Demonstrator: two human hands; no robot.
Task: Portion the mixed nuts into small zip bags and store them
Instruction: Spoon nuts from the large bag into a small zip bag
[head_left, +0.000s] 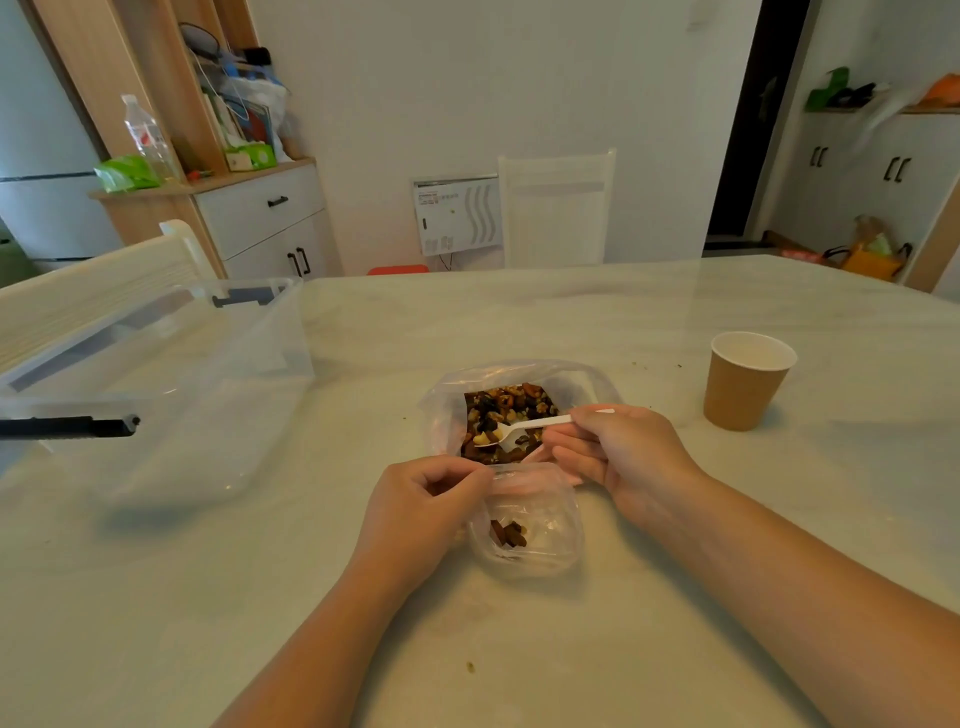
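While the left hand (422, 512) pinches the small zip bag's (527, 525) rim, the right hand (613, 449) grips a white plastic spoon (511, 430) over the mixed nuts (506, 410).

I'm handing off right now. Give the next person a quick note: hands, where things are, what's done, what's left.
Left hand pinches the small zip bag's mouth open.
Right hand holds the white spoon, loaded, over the big nut bag.
Done: a few nuts lie in the small bag.
Left: tip this spoonful in, keep filling, seal, store, probably in the clear bin at left.
Paper cup stands at right, unused.
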